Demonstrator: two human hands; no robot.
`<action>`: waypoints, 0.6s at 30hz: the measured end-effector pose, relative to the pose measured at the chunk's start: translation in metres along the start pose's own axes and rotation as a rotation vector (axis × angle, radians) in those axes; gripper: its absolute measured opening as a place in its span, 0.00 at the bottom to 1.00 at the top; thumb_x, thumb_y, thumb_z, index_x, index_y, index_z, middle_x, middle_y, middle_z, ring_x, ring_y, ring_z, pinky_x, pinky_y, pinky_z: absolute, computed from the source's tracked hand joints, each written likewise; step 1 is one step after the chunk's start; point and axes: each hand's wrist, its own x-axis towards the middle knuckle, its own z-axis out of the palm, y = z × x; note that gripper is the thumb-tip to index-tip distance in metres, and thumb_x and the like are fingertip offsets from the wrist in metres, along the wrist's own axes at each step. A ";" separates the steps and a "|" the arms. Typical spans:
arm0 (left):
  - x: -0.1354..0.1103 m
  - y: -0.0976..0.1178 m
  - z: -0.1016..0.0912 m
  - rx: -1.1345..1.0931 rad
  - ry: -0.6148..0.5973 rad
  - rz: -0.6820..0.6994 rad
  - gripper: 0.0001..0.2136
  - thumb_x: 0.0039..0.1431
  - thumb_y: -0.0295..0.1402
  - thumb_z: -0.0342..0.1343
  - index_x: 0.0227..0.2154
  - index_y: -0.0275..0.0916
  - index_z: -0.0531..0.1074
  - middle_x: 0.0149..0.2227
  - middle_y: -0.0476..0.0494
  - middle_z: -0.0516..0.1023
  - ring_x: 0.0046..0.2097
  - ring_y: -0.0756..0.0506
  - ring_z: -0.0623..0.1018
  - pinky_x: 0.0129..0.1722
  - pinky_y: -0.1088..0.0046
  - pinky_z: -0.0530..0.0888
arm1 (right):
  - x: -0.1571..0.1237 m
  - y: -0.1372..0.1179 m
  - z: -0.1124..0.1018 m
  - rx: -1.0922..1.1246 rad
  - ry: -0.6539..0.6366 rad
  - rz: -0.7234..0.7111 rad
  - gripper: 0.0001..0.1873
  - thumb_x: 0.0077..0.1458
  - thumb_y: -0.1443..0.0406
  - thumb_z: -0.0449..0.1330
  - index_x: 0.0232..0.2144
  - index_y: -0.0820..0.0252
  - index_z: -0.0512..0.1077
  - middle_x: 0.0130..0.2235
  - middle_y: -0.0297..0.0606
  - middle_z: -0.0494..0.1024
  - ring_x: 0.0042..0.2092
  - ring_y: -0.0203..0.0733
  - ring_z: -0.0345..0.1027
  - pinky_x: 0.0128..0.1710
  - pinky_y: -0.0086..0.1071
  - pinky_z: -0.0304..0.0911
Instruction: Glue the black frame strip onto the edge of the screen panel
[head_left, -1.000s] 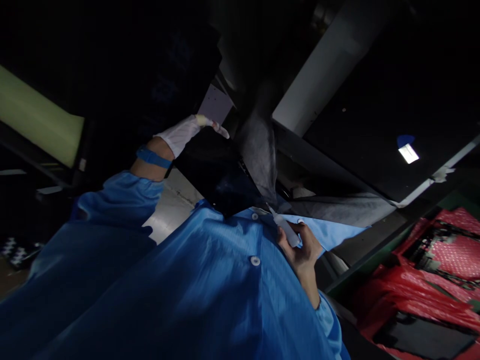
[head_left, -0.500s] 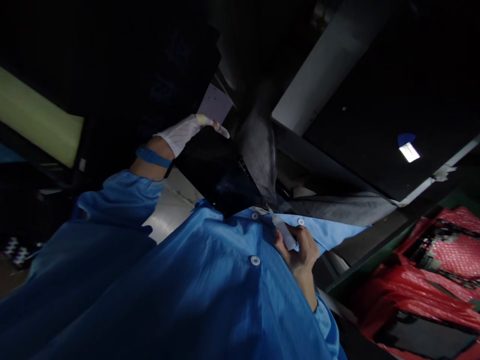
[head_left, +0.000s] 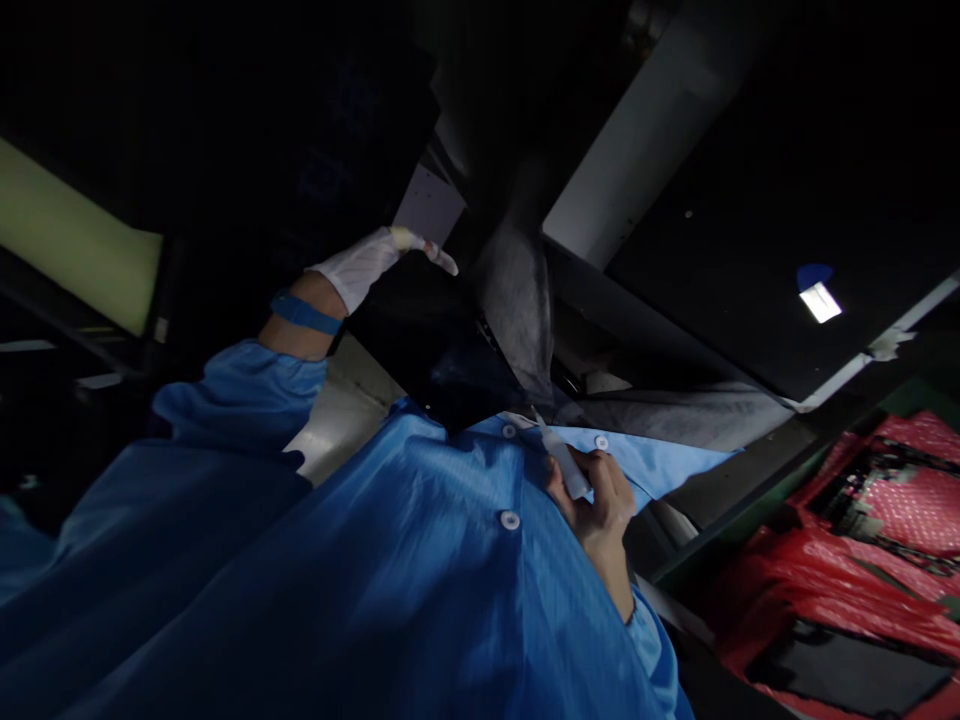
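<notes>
My left hand (head_left: 365, 265), in a white glove with a blue strap on the wrist, grips the top corner of a dark flat panel (head_left: 435, 345). One taped finger lies stretched along the panel's edge and the other fingers are hidden behind it. My right hand (head_left: 598, 497) is bare and closed around a slim white pen-like tool (head_left: 564, 462). The tool's thin tip points up-left at the panel's lower edge, just above the front of my blue coat (head_left: 420, 560). A pale card (head_left: 431, 205) shows just behind the left hand.
The scene is very dark. A grey cloth-like strip (head_left: 517, 300) hangs beside the panel. A pale beam (head_left: 637, 130) runs up to the right. Red bubble-wrap packs (head_left: 862, 560) with dark parts lie at the lower right. A yellow-green bar (head_left: 75, 240) sits at the left.
My right hand with the white tool has crept a little up and to the left, closer to the panel's lower edge. The left hand has stayed on the panel's corner.
</notes>
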 end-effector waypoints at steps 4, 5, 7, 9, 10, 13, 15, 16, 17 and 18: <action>0.000 -0.001 -0.002 -0.046 0.002 0.013 0.04 0.61 0.28 0.60 0.33 0.40 0.70 0.40 0.38 0.88 0.51 0.38 0.85 0.79 0.46 0.69 | 0.003 -0.001 0.000 0.020 0.014 -0.013 0.08 0.79 0.58 0.65 0.46 0.55 0.78 0.31 0.33 0.75 0.30 0.41 0.68 0.31 0.36 0.64; 0.000 -0.002 -0.003 -0.052 -0.007 0.009 0.04 0.61 0.28 0.60 0.34 0.40 0.70 0.40 0.38 0.88 0.51 0.38 0.85 0.79 0.46 0.69 | 0.004 -0.002 0.000 0.027 0.022 -0.013 0.07 0.78 0.59 0.66 0.46 0.55 0.79 0.31 0.33 0.75 0.30 0.41 0.68 0.31 0.36 0.64; 0.003 -0.003 -0.005 -0.062 -0.027 0.004 0.05 0.61 0.29 0.61 0.34 0.40 0.70 0.40 0.37 0.88 0.51 0.38 0.85 0.79 0.47 0.69 | 0.004 -0.005 -0.003 0.039 0.074 -0.006 0.06 0.77 0.59 0.68 0.45 0.54 0.79 0.31 0.32 0.76 0.30 0.42 0.70 0.30 0.36 0.65; 0.005 -0.005 -0.007 -0.067 -0.032 0.004 0.05 0.61 0.29 0.61 0.33 0.40 0.69 0.40 0.36 0.88 0.52 0.38 0.85 0.78 0.47 0.69 | 0.005 -0.006 -0.007 0.044 0.174 0.021 0.08 0.78 0.58 0.67 0.44 0.54 0.79 0.31 0.32 0.77 0.29 0.42 0.71 0.30 0.36 0.64; 0.005 -0.005 -0.007 -0.070 -0.028 0.006 0.05 0.60 0.28 0.60 0.32 0.40 0.69 0.40 0.36 0.87 0.52 0.37 0.85 0.78 0.47 0.69 | 0.007 -0.006 -0.010 0.045 0.236 0.043 0.09 0.79 0.58 0.65 0.43 0.54 0.78 0.31 0.33 0.77 0.28 0.42 0.70 0.29 0.36 0.64; 0.004 -0.002 -0.006 -0.068 -0.012 -0.013 0.06 0.61 0.26 0.58 0.31 0.41 0.68 0.36 0.40 0.84 0.55 0.37 0.85 0.77 0.48 0.70 | 0.025 0.004 -0.019 0.042 0.424 0.128 0.12 0.80 0.57 0.63 0.43 0.55 0.79 0.32 0.35 0.77 0.29 0.44 0.70 0.30 0.38 0.65; 0.001 0.003 -0.003 -0.050 -0.012 -0.032 0.06 0.63 0.25 0.58 0.30 0.40 0.71 0.34 0.41 0.81 0.55 0.36 0.84 0.77 0.49 0.70 | 0.049 0.018 -0.025 0.038 0.536 0.157 0.10 0.77 0.56 0.67 0.46 0.56 0.79 0.36 0.38 0.79 0.34 0.47 0.76 0.33 0.40 0.69; -0.001 0.005 -0.002 -0.035 -0.011 -0.033 0.06 0.63 0.24 0.59 0.30 0.39 0.73 0.34 0.41 0.82 0.55 0.36 0.84 0.77 0.49 0.70 | 0.065 0.027 -0.027 0.040 0.576 0.159 0.11 0.75 0.55 0.69 0.48 0.55 0.78 0.39 0.39 0.81 0.37 0.49 0.79 0.36 0.41 0.72; -0.002 0.008 0.000 -0.020 -0.009 -0.027 0.06 0.63 0.24 0.59 0.30 0.37 0.75 0.34 0.40 0.83 0.54 0.36 0.84 0.77 0.49 0.71 | 0.082 0.036 -0.028 0.045 0.613 0.144 0.14 0.74 0.53 0.71 0.48 0.55 0.77 0.41 0.40 0.82 0.40 0.51 0.82 0.40 0.44 0.75; -0.003 0.010 0.001 -0.008 -0.005 -0.016 0.07 0.64 0.23 0.59 0.30 0.37 0.76 0.36 0.40 0.84 0.52 0.37 0.84 0.76 0.49 0.71 | 0.100 0.046 -0.030 0.053 0.632 0.129 0.16 0.73 0.50 0.71 0.49 0.54 0.77 0.45 0.42 0.83 0.44 0.54 0.85 0.44 0.47 0.78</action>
